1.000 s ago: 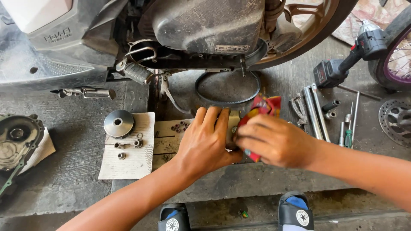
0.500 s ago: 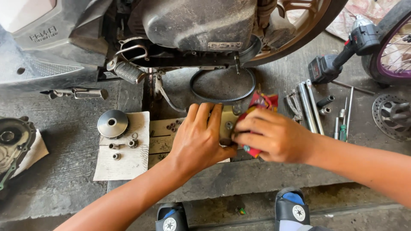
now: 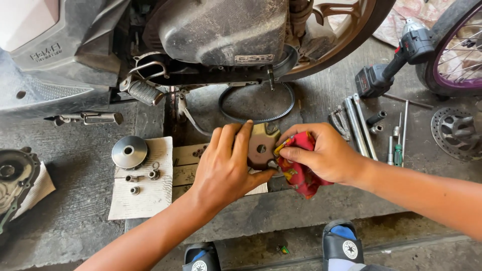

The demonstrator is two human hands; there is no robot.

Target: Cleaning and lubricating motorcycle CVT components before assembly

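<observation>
Head view: I am looking down at both hands working over a concrete floor (image 3: 75, 221) beside a scooter engine case (image 3: 221, 30). My left hand (image 3: 228, 168) is gripping a bronze-coloured metal plate (image 3: 262, 145) with a centre hole, fingers curled over its upper edge and thumb underneath, holding it raised just above the floor. My right hand (image 3: 326, 155) is pinching a bunched red rag (image 3: 298, 173) against the plate's right edge, fingers pressed together on the cloth.

Handling judgement: the plate is appearing rigid, fairly light, and possibly greasy, so I am judging the rim to be the secure hold, not the flat face. The rag is soft and is conforming to the edge.

Surroundings: a drive belt (image 3: 256, 108) is lying near the plate, just beyond it. To the left, a round pulley half (image 3: 129, 151) and small rollers (image 3: 143, 176) are resting on white paper (image 3: 135, 200). To the right, spanners (image 3: 359, 125) and a cordless driver (image 3: 394, 62) are lying well apart from the hands.
</observation>
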